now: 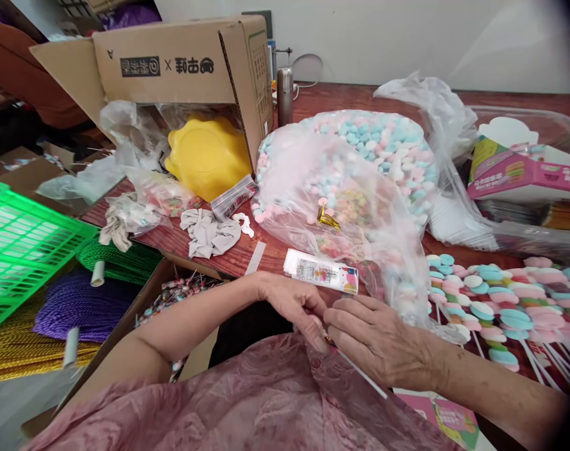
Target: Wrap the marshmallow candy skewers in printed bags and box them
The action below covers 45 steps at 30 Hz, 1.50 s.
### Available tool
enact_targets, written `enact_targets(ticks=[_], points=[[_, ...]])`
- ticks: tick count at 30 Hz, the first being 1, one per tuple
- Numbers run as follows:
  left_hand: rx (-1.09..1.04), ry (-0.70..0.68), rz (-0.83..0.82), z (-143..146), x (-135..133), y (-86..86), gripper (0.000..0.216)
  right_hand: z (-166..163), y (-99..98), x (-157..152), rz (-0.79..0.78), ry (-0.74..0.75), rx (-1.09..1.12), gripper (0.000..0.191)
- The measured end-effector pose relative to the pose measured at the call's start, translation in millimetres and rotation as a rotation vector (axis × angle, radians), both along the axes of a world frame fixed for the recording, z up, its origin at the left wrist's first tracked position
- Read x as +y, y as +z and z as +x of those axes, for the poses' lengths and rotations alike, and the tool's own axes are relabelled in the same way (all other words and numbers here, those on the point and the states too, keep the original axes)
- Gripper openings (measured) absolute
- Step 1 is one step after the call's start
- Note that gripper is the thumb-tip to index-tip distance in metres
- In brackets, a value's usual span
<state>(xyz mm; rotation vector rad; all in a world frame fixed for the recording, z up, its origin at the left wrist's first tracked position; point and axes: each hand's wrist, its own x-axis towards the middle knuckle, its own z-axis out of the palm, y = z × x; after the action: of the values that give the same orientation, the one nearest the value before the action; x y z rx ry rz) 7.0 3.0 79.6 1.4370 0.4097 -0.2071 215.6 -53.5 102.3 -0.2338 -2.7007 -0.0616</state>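
My left hand (297, 307) and my right hand (376, 338) meet at the table's front edge, fingertips pinched together over my lap. Between them runs a thin white stick (360, 371) that slants down to the right; both hands grip its upper end, where something small and coloured sits. Just beyond my hands lies a small white printed packet (321, 272). Behind it is a big clear bag of pink, blue and white candies (351, 169). Finished candy sticks (496, 300) lie in a heap to the right.
An open cardboard box (181, 62) holds a yellow plastic thing (207, 156). A green crate (22, 238) and spools of green, purple and gold cord (73, 304) sit at the left. Pink printed boxes (524, 175) lie in a plastic bag at the right. A metal flask (285, 94) stands behind.
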Motion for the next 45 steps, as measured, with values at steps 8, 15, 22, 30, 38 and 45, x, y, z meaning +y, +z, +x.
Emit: enact_targets(ticks=[8, 15, 22, 30, 38, 45], points=[[0.199, 0.382, 1.714, 9, -45, 46.3, 0.019, -4, -14.8, 40, -0.028, -0.584, 0.063, 0.018], [-0.331, 0.926, 0.837, 12, -25, -3.6, 0.031, -46, -3.9, 13, -1.373, -0.406, 0.658, 0.017], [-0.304, 1.159, 0.753, -8, -37, -13.4, 0.074, -54, -10.2, 21, -1.299, -0.449, 0.788, 0.015], [-0.08, 0.853, 0.714, -69, -81, -14.4, 0.027, -103, -53.3, -1, -1.578, -0.311, 0.421, 0.015], [1.079, 0.522, 1.069, -187, -128, -45.9, 0.042, -92, -70.7, -2, -1.135, -0.301, 0.351, 0.016], [0.573, 0.5, 1.471, -68, -75, -35.9, 0.036, 30, -51.7, -41, -0.145, -0.744, 0.721, 0.03]])
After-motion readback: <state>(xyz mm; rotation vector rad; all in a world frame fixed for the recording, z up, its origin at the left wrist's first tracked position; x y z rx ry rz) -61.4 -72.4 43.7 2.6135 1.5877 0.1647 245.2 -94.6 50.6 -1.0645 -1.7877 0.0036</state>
